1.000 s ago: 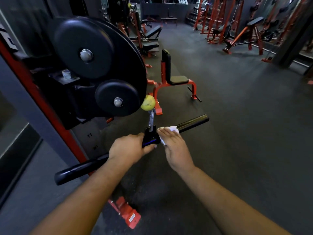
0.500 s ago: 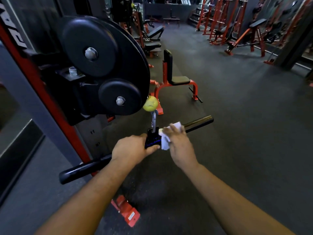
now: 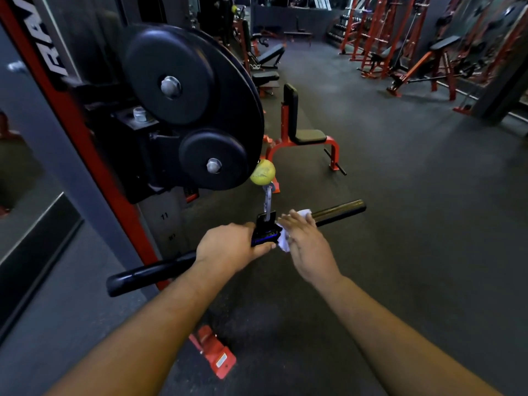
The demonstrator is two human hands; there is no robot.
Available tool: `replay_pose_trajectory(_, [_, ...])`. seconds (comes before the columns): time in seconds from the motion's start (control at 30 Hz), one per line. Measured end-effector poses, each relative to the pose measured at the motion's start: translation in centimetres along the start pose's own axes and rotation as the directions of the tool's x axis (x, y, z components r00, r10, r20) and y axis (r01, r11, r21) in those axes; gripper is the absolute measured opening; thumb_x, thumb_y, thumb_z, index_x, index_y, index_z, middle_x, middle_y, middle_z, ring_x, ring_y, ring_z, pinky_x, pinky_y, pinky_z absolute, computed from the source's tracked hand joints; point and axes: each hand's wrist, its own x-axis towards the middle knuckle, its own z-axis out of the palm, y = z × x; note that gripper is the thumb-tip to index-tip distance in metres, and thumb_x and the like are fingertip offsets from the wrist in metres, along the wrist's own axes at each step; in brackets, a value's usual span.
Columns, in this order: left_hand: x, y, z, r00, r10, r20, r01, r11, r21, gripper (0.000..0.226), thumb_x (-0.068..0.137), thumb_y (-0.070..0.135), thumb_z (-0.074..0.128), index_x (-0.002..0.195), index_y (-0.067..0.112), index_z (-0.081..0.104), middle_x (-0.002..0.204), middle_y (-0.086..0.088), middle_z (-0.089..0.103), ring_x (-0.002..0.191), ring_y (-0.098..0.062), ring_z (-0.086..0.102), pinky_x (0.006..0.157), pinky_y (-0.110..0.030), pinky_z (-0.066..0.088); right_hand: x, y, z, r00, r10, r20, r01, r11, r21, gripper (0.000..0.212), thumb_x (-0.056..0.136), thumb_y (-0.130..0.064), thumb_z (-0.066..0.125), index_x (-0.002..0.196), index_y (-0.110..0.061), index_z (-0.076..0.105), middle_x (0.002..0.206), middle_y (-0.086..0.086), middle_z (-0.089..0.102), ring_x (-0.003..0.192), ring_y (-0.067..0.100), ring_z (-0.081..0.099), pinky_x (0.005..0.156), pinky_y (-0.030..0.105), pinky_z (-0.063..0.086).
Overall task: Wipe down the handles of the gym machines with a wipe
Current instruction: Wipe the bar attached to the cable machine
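In the head view, at the centre of the frame, our left hand (image 3: 231, 247) curls round the cable bar (image 3: 337, 212) just left of its middle bracket (image 3: 265, 228) and holds it steady. Our right hand (image 3: 307, 244) lies over the bar just right of the bracket, fingers fairly straight, pressing the white wipe (image 3: 303, 214) onto the metal; the wipe peeks out above and below the hand. To do this stroke well, we judge we should wrap the wipe round the bar and draw it out toward the bare right end, keeping the left grip firm so the hanging bar does not swing. The carabiner (image 3: 268, 200) and yellow ball (image 3: 263, 172) hang directly above the bracket, with the black pulley discs (image 3: 183, 90) close at upper left, crowding that side. A red bench (image 3: 303, 138) stands well apart beyond.
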Motion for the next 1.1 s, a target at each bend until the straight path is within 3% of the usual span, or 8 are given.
replay_pose_trajectory(0.2, [0.0,0.0,-0.1,1.000,-0.004,0.011,0.004,1.000,0.027,0.069,0.087,0.086,0.039,0.125,0.031,0.057,0.092,0.005,0.066,0.081,-0.019,0.067,0.071,-0.038,0.059,0.3,1.8,-0.8,0.997,-0.031,0.066,0.035,0.997,-0.066,0.044,0.100,-0.023,0.038,0.141,-0.018,0.055,0.141,0.004,0.059,0.142,0.022,0.043,0.122,0.048,0.026])
replay_pose_trajectory(0.3, [0.0,0.3,0.1,1.000,-0.018,-0.015,0.018,1.000,-0.009,0.070,0.086,0.087,0.040,0.125,0.031,0.057,0.094,0.004,0.068,0.082,-0.020,0.068,0.070,-0.036,0.058,0.5,0.6,-0.3,0.998,0.036,0.048,-0.035,0.999,-0.015,0.043,0.106,-0.035,0.038,0.140,-0.016,0.056,0.143,0.001,0.057,0.145,0.018,0.037,0.126,0.039,0.013])
replay_pose_trajectory(0.47, [0.1,0.2,0.3,0.999,-0.028,0.018,0.029,0.999,-0.013,0.076,0.084,0.090,0.036,0.126,0.031,0.056,0.085,0.006,0.064,0.075,-0.017,0.066,0.069,-0.037,0.060,0.8,2.0,-0.8,0.998,-0.048,0.032,0.053,0.981,-0.185,0.041,0.094,-0.019,0.045,0.131,-0.016,0.062,0.131,0.006,0.065,0.136,0.025,0.050,0.120,0.052,0.028])
replay_pose_trajectory(0.67, [0.2,0.4,0.0,0.998,-0.026,0.054,0.027,1.000,-0.004,0.077,0.084,0.090,0.035,0.130,0.032,0.054,0.084,0.006,0.062,0.075,-0.017,0.066,0.069,-0.038,0.061,1.2,4.7,-1.4,0.959,0.237,-0.158,-0.246,0.969,-0.037,0.033,0.096,-0.005,0.048,0.118,-0.019,0.069,0.122,0.004,0.068,0.137,0.025,0.049,0.123,0.048,0.020])
replay_pose_trajectory(0.8, [0.1,0.4,-0.1,0.999,-0.027,0.040,0.027,1.000,-0.002,0.071,0.086,0.086,0.040,0.130,0.032,0.054,0.086,0.007,0.064,0.075,-0.014,0.066,0.070,-0.038,0.061,0.0,0.2,0.8,0.996,0.061,-0.062,-0.057,0.997,0.060,0.046,0.093,-0.007,0.040,0.132,-0.015,0.063,0.138,0.004,0.061,0.141,0.022,0.044,0.125,0.044,0.016])
replay_pose_trajectory(0.9, [-0.1,0.0,-0.2,0.999,-0.017,0.048,0.017,1.000,0.002,0.070,0.087,0.086,0.039,0.130,0.032,0.054,0.089,0.007,0.064,0.078,-0.016,0.066,0.071,-0.038,0.060,0.1,2.3,-0.6,0.998,-0.062,-0.001,0.062,0.997,-0.042,0.049,0.094,-0.018,0.035,0.135,-0.016,0.061,0.139,0.007,0.061,0.138,0.022,0.047,0.123,0.045,0.025])
replay_pose_trajectory(1.0, [-0.2,0.1,-0.4,0.998,-0.019,0.055,0.019,1.000,-0.005,0.070,0.087,0.087,0.038,0.125,0.031,0.056,0.087,0.006,0.063,0.080,-0.019,0.067,0.072,-0.039,0.060,0.7,7.9,-2.8,0.983,0.075,-0.170,-0.092,0.991,-0.094,0.031,0.093,-0.008,0.060,0.122,-0.016,0.069,0.125,0.010,0.068,0.126,0.026,0.058,0.112,0.045,0.040])
replay_pose_trajectory(1.1, [0.1,0.3,-0.4,0.998,-0.020,0.057,0.019,1.000,0.009,0.070,0.087,0.087,0.037,0.123,0.031,0.056,0.085,0.006,0.062,0.078,-0.018,0.066,0.071,-0.039,0.060,0.7,10.6,-3.8,0.933,0.272,-0.235,-0.289,0.957,-0.038,0.036,0.090,0.002,0.064,0.118,-0.022,0.069,0.124,0.002,0.067,0.121,0.019,0.056,0.101,0.042,0.049])
